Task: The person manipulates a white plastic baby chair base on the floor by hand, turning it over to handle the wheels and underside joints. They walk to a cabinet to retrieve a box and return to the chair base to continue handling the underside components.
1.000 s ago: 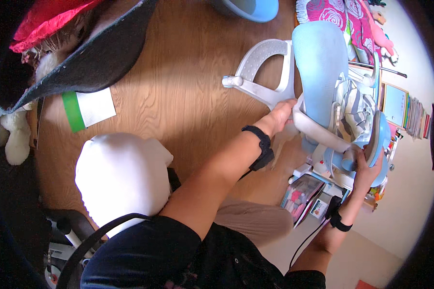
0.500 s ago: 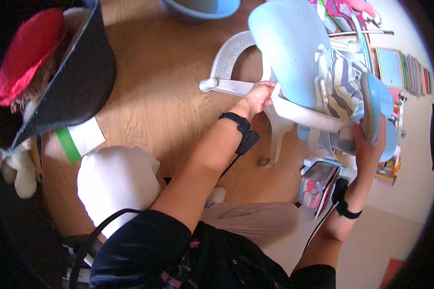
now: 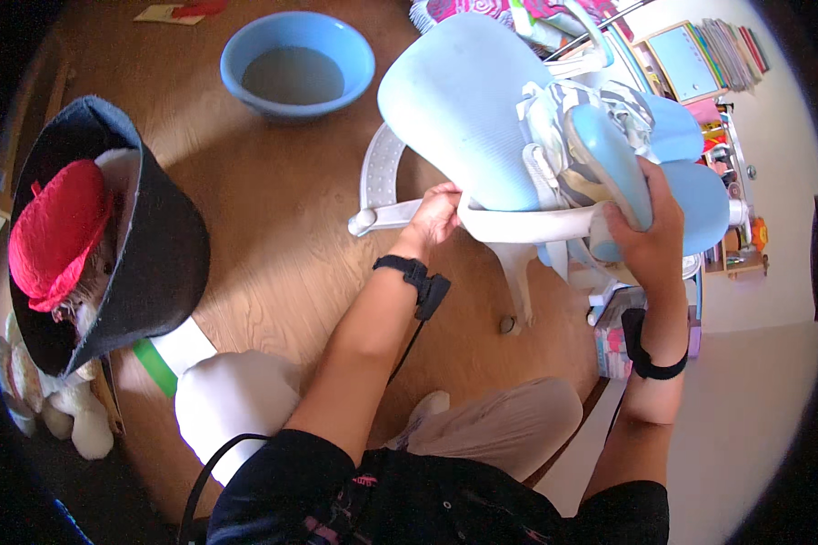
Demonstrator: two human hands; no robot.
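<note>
A light-blue office chair (image 3: 468, 100) with white arms and footrest stands in front of me, on the right. My right hand (image 3: 653, 227) is wrapped around the end of its blue-topped armrest (image 3: 609, 163). My left hand (image 3: 434, 216) is closed at the lower end of the white armrest bracket (image 3: 527, 225), beside the seat edge. Its fingertips are partly hidden, and whatever they grip cannot be made out. The white curved footrest (image 3: 379, 173) lies just beyond the left hand. A grey-and-white striped cloth (image 3: 554, 102) is draped over the chair behind the armrest.
A blue basin (image 3: 359, 64) rests on the wooden floor ahead. At left stands a black felt bin (image 3: 168, 263) holding a red item (image 3: 59, 236). Plush toys (image 3: 86, 418) lie beside the bin. A shelf with books (image 3: 727, 54) is at far right. My bent knee (image 3: 232, 400) is near left.
My view has shifted, so the basin and bin show more fully. My right hand now shows its thumb and fingers around the armrest. The left hand stays by the bracket.
</note>
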